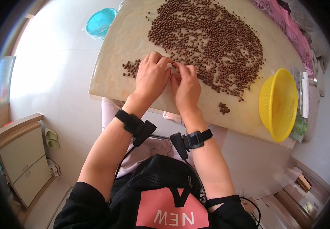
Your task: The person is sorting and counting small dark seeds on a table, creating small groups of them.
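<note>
Many small round brown seeds or beans (219, 40) are spread over a pale marbled tabletop (116, 40). My left hand (153, 74) rests at their near-left edge, palm down with bent fingers, beside a small separate group of the same pieces (130, 69). My right hand (187, 86) is close by on the right, its fingertips among the pieces at the near edge of the spread. The fingertips of both hands nearly meet; whether either pinches a piece is too small to tell. Another little cluster (224, 108) lies to the right, nearer the table's front edge.
A yellow plastic basket (278, 106) stands tilted at the table's right edge, with a green container (300, 126) beside it. A blue bin with a plastic liner (100, 23) is on the floor to the left. Pink patterned fabric (288, 25) lies along the far right side.
</note>
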{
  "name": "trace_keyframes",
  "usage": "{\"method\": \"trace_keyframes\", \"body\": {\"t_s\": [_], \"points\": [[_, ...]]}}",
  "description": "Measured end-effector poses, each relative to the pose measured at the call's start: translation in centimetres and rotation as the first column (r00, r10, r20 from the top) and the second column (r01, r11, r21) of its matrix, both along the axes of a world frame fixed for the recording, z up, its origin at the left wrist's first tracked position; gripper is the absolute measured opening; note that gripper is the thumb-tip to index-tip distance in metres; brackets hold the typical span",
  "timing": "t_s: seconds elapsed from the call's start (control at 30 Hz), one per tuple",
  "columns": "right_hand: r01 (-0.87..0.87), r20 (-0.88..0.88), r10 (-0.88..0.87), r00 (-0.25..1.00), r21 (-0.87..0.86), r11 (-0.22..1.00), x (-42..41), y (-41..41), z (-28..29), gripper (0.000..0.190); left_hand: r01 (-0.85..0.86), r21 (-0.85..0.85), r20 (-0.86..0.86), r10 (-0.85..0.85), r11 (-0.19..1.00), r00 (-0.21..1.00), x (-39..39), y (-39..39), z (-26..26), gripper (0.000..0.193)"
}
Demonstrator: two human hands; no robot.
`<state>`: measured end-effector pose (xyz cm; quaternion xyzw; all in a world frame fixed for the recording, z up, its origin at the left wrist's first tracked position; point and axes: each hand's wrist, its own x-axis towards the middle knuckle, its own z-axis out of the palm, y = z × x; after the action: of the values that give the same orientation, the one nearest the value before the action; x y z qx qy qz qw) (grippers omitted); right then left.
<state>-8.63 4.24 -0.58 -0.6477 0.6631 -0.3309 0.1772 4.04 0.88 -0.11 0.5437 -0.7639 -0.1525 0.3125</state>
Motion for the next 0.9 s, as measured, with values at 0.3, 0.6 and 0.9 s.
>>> {"method": "trace_keyframes", "body": {"t_s": [0.3, 0.6, 0.9], "points": [[0.014, 0.006, -0.014, 1.0, -0.004, 1.0, 0.0, -0.2, -0.3, 0.035, -0.037, -0.001, 0.06, 0.037, 0.999, 0.998, -0.5, -0.1, -0.5, 0.016], [0.017, -0.021, -0.018, 1.0, -0.065, 0.998, -0.2, -0.3, -0.7, 0.039, -0.014, -0.008, 0.127, 0.015, 1.0, 0.992, -0.1, 0.3, -0.1, 0.015], [0.039, 0.022, -0.04, 0.999, 0.043, 0.998, 0.1, -0.2, -0.2, 0.039, -0.22, -0.06, 0.184, 0.228, 0.974, 0.956, 2.8, 1.3, -0.2, 0.015]]}}
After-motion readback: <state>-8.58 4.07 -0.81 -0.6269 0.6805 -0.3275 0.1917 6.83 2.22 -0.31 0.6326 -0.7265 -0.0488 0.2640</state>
